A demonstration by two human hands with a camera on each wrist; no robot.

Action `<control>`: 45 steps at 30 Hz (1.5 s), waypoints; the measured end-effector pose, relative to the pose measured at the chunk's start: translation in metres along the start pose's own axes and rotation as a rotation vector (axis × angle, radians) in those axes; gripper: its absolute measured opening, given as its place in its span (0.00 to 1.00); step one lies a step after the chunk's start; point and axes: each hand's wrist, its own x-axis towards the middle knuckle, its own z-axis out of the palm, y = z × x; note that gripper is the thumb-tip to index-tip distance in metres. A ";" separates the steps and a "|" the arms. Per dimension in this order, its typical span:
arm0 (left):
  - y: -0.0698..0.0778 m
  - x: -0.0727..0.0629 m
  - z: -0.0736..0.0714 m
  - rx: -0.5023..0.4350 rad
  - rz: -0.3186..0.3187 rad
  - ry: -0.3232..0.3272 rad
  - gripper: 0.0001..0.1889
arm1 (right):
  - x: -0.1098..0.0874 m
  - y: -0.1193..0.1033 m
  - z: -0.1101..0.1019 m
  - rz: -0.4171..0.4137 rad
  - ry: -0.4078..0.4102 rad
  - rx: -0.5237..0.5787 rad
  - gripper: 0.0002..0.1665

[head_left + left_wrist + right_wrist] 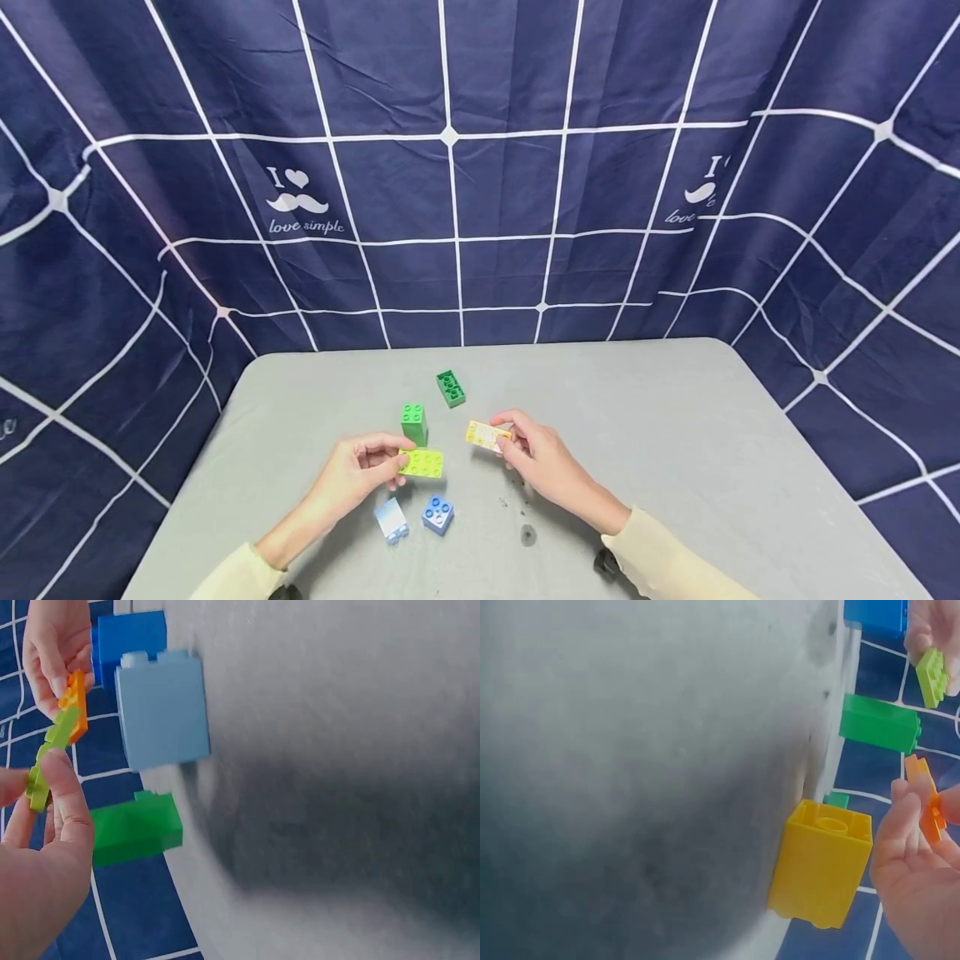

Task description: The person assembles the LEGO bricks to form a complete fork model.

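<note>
Step in hand: from my end I judge it to be handling two pieces at once, the lime plate (426, 466) and the orange plate (480, 434), both raised and not joined.
Next move: I judge it calls for a steady, level pinch on each, with care around the green brick (415, 429) close by the left fingers.
Left hand (351, 468): fingers drawn in to the plate's thickness, pinching the lime plate at its 9 o'clock end.
Right hand (546, 460): fingers likewise nearly together, pinching the orange plate, which sits at 2 o'clock from the lime plate, well apart.
Plates: thin, rectangular, hard plastic by the look; round studs show on both.
Green brick: tall, smooth-walled, upright at 12 o'clock from the lime plate.
Dark green piece (451, 389): at 1 o'clock, hollow underside up.
Blue brick (438, 516): squarish, studs up, at 5 o'clock.
Pale blue brick (389, 517): at 7 o'clock, on its side.
Yellow brick (821, 870): open underside showing in the right wrist view; I cannot pick it out from the head.
Desk (675, 425): matt grey, dark-spotted near 5 o'clock.
Curtain (510, 187): creased navy cloth, white-lined, beyond 12 o'clock.
</note>
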 end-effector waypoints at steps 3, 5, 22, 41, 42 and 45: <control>0.003 -0.002 0.006 0.001 -0.008 0.006 0.16 | -0.003 0.000 -0.001 0.030 -0.014 0.061 0.13; 0.005 -0.004 0.009 -0.005 -0.005 0.007 0.19 | -0.004 0.000 -0.002 0.050 -0.015 0.088 0.13; 0.011 -0.025 0.026 -0.104 -0.018 -0.045 0.19 | -0.023 0.002 -0.004 0.129 -0.004 0.334 0.21; 0.005 -0.055 0.063 -0.106 -0.186 -0.137 0.17 | -0.059 0.006 -0.004 0.224 -0.178 0.347 0.26; 0.004 -0.056 0.064 -0.103 -0.205 -0.131 0.18 | -0.061 0.006 -0.005 0.224 -0.188 0.353 0.26; 0.002 -0.058 0.069 -0.112 -0.264 -0.116 0.18 | -0.066 0.007 -0.007 0.230 -0.212 0.390 0.26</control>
